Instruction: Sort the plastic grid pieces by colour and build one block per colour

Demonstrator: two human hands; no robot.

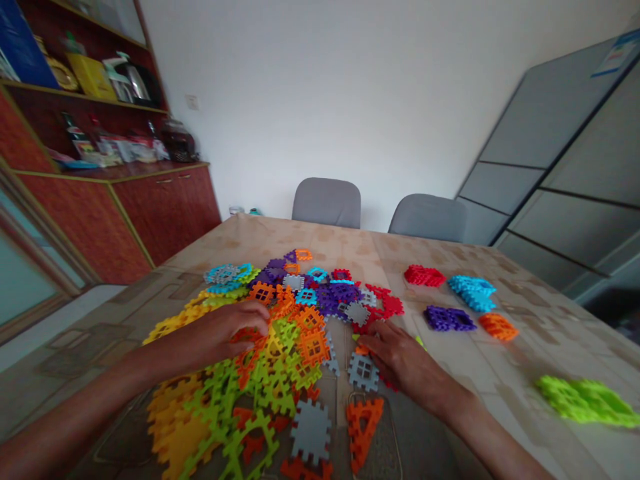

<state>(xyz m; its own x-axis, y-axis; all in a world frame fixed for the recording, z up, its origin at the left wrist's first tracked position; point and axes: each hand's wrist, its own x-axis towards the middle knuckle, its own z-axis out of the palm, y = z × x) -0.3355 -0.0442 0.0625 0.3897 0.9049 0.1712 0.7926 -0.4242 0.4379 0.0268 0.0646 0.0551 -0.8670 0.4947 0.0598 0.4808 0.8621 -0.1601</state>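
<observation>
Over the heap of interlocking plastic puzzle tiles, my left hand [243,325] is half curled, thumb and fingers apart. Orange tiles [248,339] lie at its fingertips; I see none lifted clear. My right hand [403,357] has its fingers bent down at the heap's right side, closed over a small orange tile [362,349]. Bits of light green show on either side of that hand. Its palm hides most of what is under it. A grey window tile [363,371] lies just below those fingers. Nearer me are a flat grey tile [311,430] and an orange triangular tile [364,430].
Sorted stacks stand at the right: red [424,275], blue [473,292], purple [449,319], orange [499,327] and green [587,401]. Yellow tiles [180,427] spread along the heap's left. Two grey chairs [326,202] stand behind the table's far edge [270,218].
</observation>
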